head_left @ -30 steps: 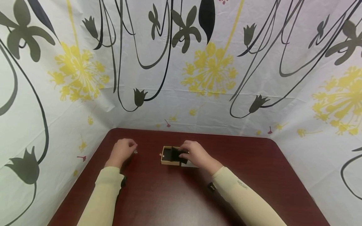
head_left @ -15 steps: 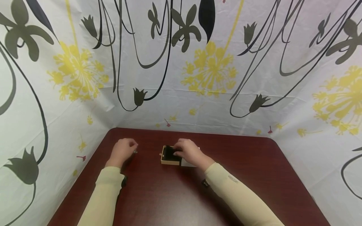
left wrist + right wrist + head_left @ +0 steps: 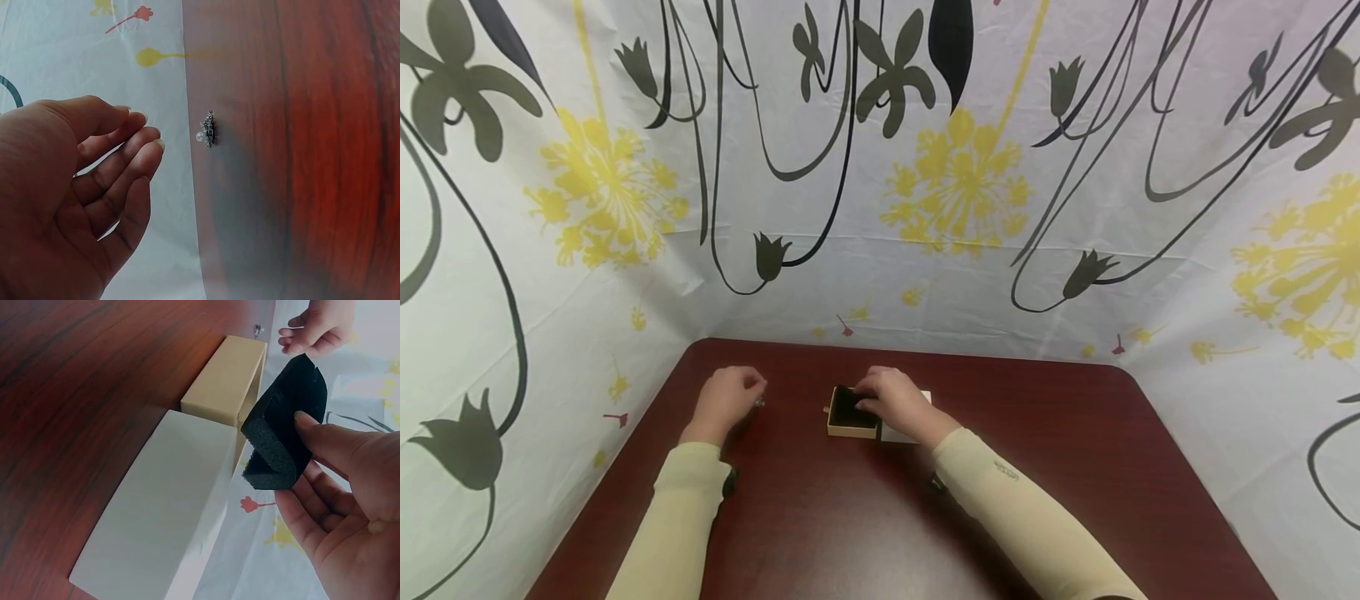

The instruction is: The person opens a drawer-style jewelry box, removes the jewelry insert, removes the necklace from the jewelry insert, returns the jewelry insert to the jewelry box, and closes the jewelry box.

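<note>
My right hand (image 3: 901, 402) pinches a black foam pad (image 3: 284, 425) between thumb and fingers, and the pad is bent into a fold. It is close over the opening of a shallow gold box drawer (image 3: 852, 432); in the right wrist view it overlaps the drawer's edge. My left hand (image 3: 724, 402) hovers over the table's left side, fingers loosely curled with nothing between them. Just beyond those fingertips, on the table, lies a small silver jewelry piece (image 3: 209, 131) with a pearl-like bead.
A white box sleeve (image 3: 156, 500) lies end to end with the gold drawer, partly under my right hand. The dark red wooden table (image 3: 820, 517) has rounded far corners. Floral-printed white fabric (image 3: 820, 208) hangs round its far edge and sides.
My right hand has moved left with the foam pad, which stood tilted over the drawer earlier and now sits lower at its opening. The left hand has stayed nearly still.
</note>
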The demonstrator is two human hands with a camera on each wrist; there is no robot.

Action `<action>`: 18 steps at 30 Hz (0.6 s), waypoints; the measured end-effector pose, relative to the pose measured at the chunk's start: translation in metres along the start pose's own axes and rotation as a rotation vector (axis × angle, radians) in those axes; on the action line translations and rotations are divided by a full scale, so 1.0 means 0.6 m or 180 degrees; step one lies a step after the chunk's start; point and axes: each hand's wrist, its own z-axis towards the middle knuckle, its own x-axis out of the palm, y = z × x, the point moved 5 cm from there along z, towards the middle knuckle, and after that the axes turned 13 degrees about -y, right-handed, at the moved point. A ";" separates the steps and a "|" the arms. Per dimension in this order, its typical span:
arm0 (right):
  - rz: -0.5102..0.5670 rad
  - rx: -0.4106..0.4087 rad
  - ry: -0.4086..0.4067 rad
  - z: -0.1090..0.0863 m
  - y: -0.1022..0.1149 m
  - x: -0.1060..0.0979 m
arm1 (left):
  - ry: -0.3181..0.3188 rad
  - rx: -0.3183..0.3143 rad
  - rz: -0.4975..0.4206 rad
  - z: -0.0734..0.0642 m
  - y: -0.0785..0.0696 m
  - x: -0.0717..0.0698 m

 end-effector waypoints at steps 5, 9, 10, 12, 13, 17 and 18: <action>-0.0057 0.0002 0.0017 0.002 -0.005 0.009 | 0.0013 -0.0006 0.0024 0.000 -0.003 0.001; -0.0082 0.0008 0.0052 0.002 -0.008 0.015 | 0.0004 0.0003 0.0037 0.001 -0.005 0.002; -0.0097 0.0004 0.0058 0.002 -0.008 0.017 | 0.0000 0.0001 0.0041 0.001 -0.005 0.002; -0.0139 0.0002 0.0083 0.003 -0.009 0.020 | 0.0000 -0.0002 0.0042 0.002 -0.005 0.002; -0.0162 -0.0001 0.0094 0.003 -0.010 0.022 | 0.0000 -0.0007 0.0042 0.002 -0.005 0.002; -0.0208 0.0016 0.0146 0.002 -0.011 0.026 | 0.0001 -0.0014 0.0024 0.002 -0.004 0.003; -0.0224 0.0017 0.0157 0.002 -0.011 0.027 | 0.0001 -0.0013 0.0016 0.002 -0.004 0.003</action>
